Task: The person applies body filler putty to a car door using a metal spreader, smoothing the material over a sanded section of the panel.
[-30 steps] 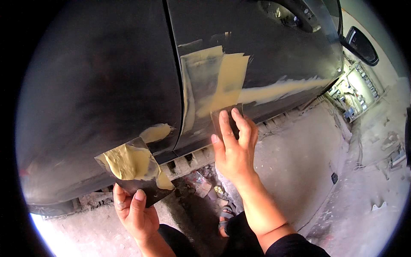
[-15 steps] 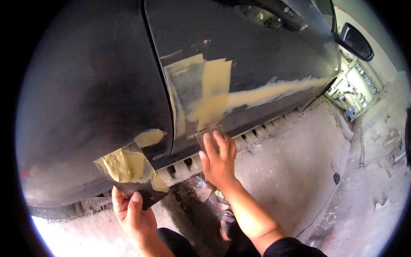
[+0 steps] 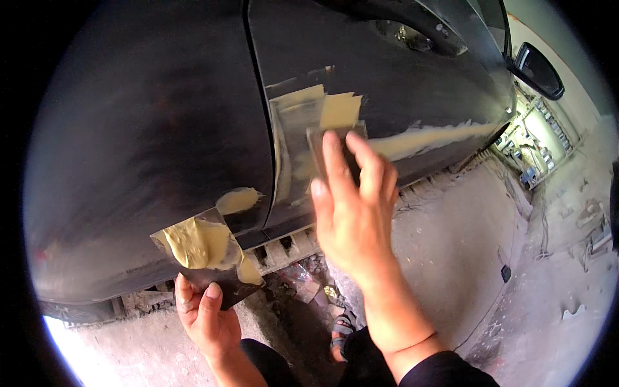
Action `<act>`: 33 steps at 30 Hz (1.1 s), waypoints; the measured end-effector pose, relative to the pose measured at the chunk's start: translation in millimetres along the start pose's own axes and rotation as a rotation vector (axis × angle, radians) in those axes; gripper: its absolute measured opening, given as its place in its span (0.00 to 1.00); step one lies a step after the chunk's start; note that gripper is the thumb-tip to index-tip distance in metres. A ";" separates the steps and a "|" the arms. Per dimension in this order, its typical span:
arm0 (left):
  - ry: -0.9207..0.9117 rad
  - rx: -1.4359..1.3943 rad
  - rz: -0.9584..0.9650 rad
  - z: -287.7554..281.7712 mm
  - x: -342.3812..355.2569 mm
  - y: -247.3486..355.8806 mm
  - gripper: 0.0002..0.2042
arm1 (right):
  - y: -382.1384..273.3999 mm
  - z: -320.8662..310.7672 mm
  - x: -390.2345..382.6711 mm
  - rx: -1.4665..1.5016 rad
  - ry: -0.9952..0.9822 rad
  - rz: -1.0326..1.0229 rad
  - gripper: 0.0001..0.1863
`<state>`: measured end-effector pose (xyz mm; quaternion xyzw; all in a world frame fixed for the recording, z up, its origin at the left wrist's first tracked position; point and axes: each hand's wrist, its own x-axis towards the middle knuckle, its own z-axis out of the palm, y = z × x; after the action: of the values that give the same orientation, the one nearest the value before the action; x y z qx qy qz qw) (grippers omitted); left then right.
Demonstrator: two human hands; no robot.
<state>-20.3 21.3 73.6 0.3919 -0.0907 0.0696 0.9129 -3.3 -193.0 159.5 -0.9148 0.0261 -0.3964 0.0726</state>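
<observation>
The dark car door (image 3: 387, 77) stands beyond the fingers (image 3: 336, 161) of the right hand (image 3: 354, 222), its long putty band (image 3: 438, 137) stretching to their right. Below and left of them, the left hand (image 3: 211, 326) pinches a plate (image 3: 225, 287) carrying soft putty (image 3: 193, 242); the right fingers, nearer the band, hold a smaller spreader (image 3: 316, 147), a yellow patch (image 3: 340, 111) just above.

Lower-left glare, blurred right fingers (image 3: 338, 166)

We see a thin, dark, square board (image 3: 229, 284), tipped at a slant. A thick, creamy yellow lump of paste (image 3: 193, 244) sits on its upper part, with a smear near one corner. We see a flat, dark spreader (image 3: 354, 160) over the dark car door (image 3: 400, 84), just below a smooth yellow patch (image 3: 340, 111).
</observation>
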 end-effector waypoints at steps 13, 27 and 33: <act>-0.014 -0.041 0.021 -8.8 -2.0 1.1 0.23 | 8.2 91.5 -106.9 0.065 -0.134 0.111 0.30; 0.002 -0.032 0.022 -10.7 1.0 3.8 0.23 | -7.4 28.2 -18.4 0.016 0.050 -0.024 0.31; 0.015 -0.034 0.016 -13.1 2.4 5.7 0.23 | -1.1 77.9 -63.5 0.101 0.106 0.014 0.32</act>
<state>-17.6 34.9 69.2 0.3751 -0.0883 0.0783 0.9195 10.1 -176.5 61.3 -0.8875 0.0161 -0.4447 0.1199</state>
